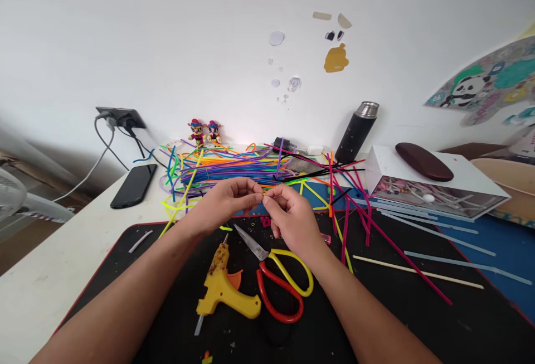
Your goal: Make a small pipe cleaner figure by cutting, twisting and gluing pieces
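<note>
My left hand (228, 203) and my right hand (288, 212) meet fingertip to fingertip above the back edge of the black mat (163, 275). Each has thumb and forefinger pinched together; whatever lies between them is too small to make out. Behind my hands spreads a pile of colourful pipe cleaners (234, 169). Below them are scissors (267, 263) with one red and one yellow handle, blades partly apart. A yellow glue gun (225, 291) lies on its side left of the scissors, its nozzle pointing away from me.
A phone (134, 185) lies at left. Two small figures (203, 131) stand near the wall. At right are a black flask (357, 132), a white box (438, 177) with a dark case (424, 161) on top, clear glue sticks (443, 230) and a wooden stick (418, 272).
</note>
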Tool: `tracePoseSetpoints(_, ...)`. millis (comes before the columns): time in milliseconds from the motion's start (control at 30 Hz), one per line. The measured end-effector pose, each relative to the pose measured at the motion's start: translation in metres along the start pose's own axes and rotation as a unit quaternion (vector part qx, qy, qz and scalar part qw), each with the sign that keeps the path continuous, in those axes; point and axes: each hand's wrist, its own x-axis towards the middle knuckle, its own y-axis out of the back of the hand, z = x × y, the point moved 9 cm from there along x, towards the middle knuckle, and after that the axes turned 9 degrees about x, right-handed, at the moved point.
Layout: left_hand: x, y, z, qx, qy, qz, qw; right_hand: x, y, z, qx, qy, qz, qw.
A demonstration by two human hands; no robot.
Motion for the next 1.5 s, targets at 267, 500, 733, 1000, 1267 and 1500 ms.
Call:
tracePoseSetpoints(267, 0.001, 0.001, -0.001, 0.024, -0.006, 0.001, 1.000, 0.000, -0.001, 0.003, -0.005, -0.002, 0.002, 1.000)
tracePoseSetpoints(500, 0.003, 0.006, -0.004, 0.071, -0.016, -0.004, 0.997, 0.001, -0.004, 0.007, -0.005, -0.018, -0.015, 1.000)
tracePoseSetpoints(733, 0.001, 0.008, -0.007, 0.073, -0.001, -0.023, 0.997, 0.001, -0.003, 0.009, -0.012, -0.026, -0.014, 0.999)
tracePoseSetpoints(1000, 0.001, 0.003, -0.008, 0.028, -0.012, -0.048, 0.998, 0.000, -0.002, 0.004, -0.021, -0.013, -0.009, 1.000)
tracePoseSetpoints(1267, -0.001, 0.000, -0.003, 0.006, -0.002, -0.062, 0.998, 0.000, 0.003, 0.000, -0.013, 0.000, 0.014, 1.000)
tracePoseSetpoints(1500, 0.000, -0.001, -0.003, 0.006, -0.017, -0.051, 0.999, -0.002, 0.000, -0.002, -0.012, 0.005, 0.014, 1.000)
